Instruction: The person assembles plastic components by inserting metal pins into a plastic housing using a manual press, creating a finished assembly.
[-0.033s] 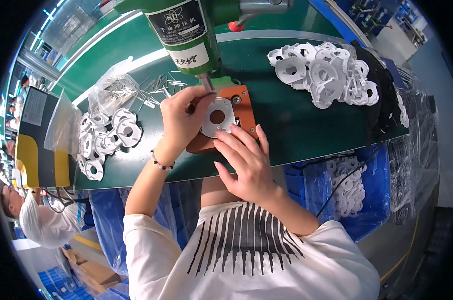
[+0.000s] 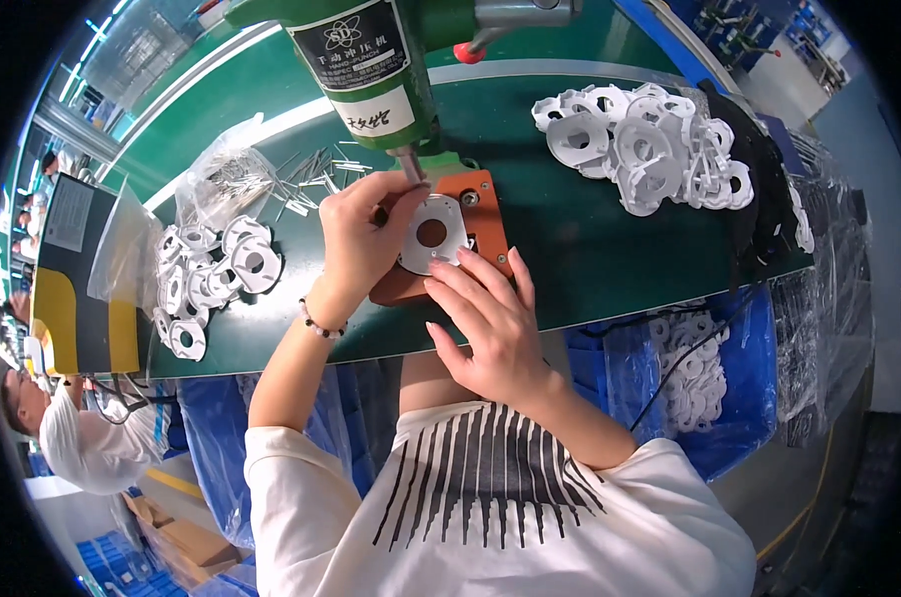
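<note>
A white plastic plate with a round central hole [image 2: 451,221] lies on the orange fixture [image 2: 488,211] under the ram [image 2: 408,164] of a green hand press [image 2: 291,12]. My left hand [image 2: 363,227] is closed in a pinch at the plate's upper left edge, right by the ram's tip. Whatever sits between its thumb and finger is too small or hidden to name. My right hand [image 2: 492,323] is open, its fingers stretched out, with fingertips resting on the plate's lower right edge and the thumb apart.
White plastic parts lie in piles at left [image 2: 257,261] and right [image 2: 649,149] on the green table [image 2: 530,254]. Thin metal pins [image 2: 316,171] are scattered beside a clear bag [image 2: 227,169]. A blue bin [image 2: 754,398] holds more parts below. Another person [image 2: 92,438] sits at far left.
</note>
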Demonstrator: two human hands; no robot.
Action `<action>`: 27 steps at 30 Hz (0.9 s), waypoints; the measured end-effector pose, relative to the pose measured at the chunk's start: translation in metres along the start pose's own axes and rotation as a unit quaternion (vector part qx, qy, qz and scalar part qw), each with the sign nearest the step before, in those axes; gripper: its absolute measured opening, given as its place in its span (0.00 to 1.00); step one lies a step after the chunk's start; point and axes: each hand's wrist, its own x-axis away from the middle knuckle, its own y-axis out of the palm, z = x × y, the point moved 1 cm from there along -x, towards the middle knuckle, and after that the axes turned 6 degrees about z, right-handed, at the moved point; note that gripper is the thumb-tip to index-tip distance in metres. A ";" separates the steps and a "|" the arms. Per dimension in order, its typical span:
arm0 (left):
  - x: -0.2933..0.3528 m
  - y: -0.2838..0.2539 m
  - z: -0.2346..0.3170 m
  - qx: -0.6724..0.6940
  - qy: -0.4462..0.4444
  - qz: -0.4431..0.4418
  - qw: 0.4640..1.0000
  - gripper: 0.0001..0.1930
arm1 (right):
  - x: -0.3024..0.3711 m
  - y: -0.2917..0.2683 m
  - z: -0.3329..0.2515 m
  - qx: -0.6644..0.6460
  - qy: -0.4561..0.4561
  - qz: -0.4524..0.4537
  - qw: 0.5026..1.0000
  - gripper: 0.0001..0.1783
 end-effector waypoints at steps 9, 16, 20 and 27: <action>0.002 -0.001 0.002 -0.039 0.034 -0.011 0.999 0.04 | 0.003 0.000 0.000 0.007 -0.010 -0.004 1.000 0.21; 0.003 0.002 -0.002 0.018 0.006 0.006 1.000 0.04 | 0.004 0.001 0.000 0.006 -0.011 -0.004 1.000 0.21; 0.002 0.001 -0.009 0.037 -0.012 -0.006 0.999 0.07 | 0.000 0.002 0.001 0.003 -0.011 -0.006 1.000 0.20; -0.006 -0.023 -0.017 0.119 -0.020 -0.018 0.993 0.22 | -0.004 -0.001 -0.001 -0.017 -0.005 0.014 1.000 0.21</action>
